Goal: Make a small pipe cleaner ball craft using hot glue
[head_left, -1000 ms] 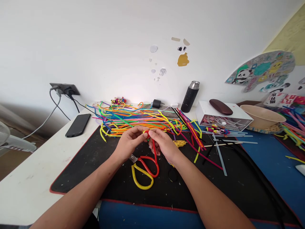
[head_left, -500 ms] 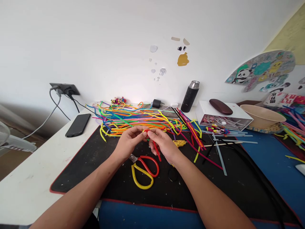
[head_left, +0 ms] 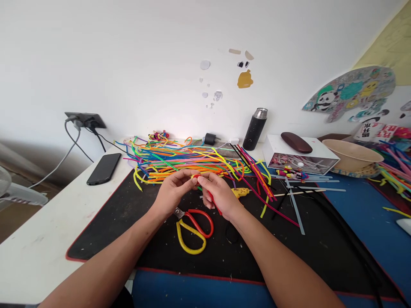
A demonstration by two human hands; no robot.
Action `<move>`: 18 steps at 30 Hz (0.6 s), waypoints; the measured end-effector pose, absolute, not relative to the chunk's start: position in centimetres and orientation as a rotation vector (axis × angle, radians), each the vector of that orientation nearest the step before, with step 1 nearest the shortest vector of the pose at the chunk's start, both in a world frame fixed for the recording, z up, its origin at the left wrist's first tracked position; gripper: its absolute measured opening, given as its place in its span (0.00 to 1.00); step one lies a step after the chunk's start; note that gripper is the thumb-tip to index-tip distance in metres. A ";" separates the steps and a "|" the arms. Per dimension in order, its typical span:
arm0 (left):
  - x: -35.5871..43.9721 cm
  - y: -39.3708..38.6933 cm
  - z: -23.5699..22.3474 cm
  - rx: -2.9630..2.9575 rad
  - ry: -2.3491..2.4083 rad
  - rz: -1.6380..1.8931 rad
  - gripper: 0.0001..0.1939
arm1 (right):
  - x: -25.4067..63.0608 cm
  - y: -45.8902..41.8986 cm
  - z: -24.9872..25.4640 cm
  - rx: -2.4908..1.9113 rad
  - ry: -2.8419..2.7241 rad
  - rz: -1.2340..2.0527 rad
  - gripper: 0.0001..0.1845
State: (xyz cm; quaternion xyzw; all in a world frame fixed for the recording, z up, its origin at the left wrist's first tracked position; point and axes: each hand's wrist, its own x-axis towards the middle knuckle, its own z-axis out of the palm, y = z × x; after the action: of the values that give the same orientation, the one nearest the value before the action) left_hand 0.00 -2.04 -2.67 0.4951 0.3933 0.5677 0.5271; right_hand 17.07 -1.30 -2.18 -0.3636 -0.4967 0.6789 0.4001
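Observation:
Close together above the black mat (head_left: 105, 226), my left hand (head_left: 171, 193) and my right hand (head_left: 223, 196) meet fingertip to fingertip. Both pinch a red pipe cleaner (head_left: 196, 176), coiled small at the tips with a bit of yellow beside it. Its free tail passes below my right thumb and is partly hidden by that hand. Just beneath the hands lie scissors (head_left: 195, 251) with one red and one yellow handle loop; their blades run under my left hand. A yellow glue gun (head_left: 241, 192) shows partly behind my right hand.
A wide pile of coloured pipe cleaners (head_left: 180, 160) lies behind the hands. Around it are a phone (head_left: 103, 169), a black thermos (head_left: 255, 129), a white box (head_left: 317, 154) with a dark red case (head_left: 296, 142) on top, glue sticks (head_left: 297, 214) and a beige bowl (head_left: 351, 152).
The red pipe cleaner's tail has swung right, closer against my right palm. Both hands keep their pinch in nearly the same place. The view has shifted slightly.

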 end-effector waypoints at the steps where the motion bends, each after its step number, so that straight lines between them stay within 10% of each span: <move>1: 0.0 -2.0 -2.8 1.185 0.936 1.356 0.16 | 17.1 -1.3 -2.2 -0.921 -1.245 1.718 0.24; 18: 0.0 -2.0 -2.7 1.174 0.898 1.362 0.14 | 17.0 -1.2 -2.2 -0.886 -1.209 1.739 0.25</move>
State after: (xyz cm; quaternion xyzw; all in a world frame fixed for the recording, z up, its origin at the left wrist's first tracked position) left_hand -0.02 -2.02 -2.69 0.4929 0.3773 0.5721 0.5360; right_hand 17.02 -1.25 -2.20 -0.3518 -0.4801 0.6909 0.4105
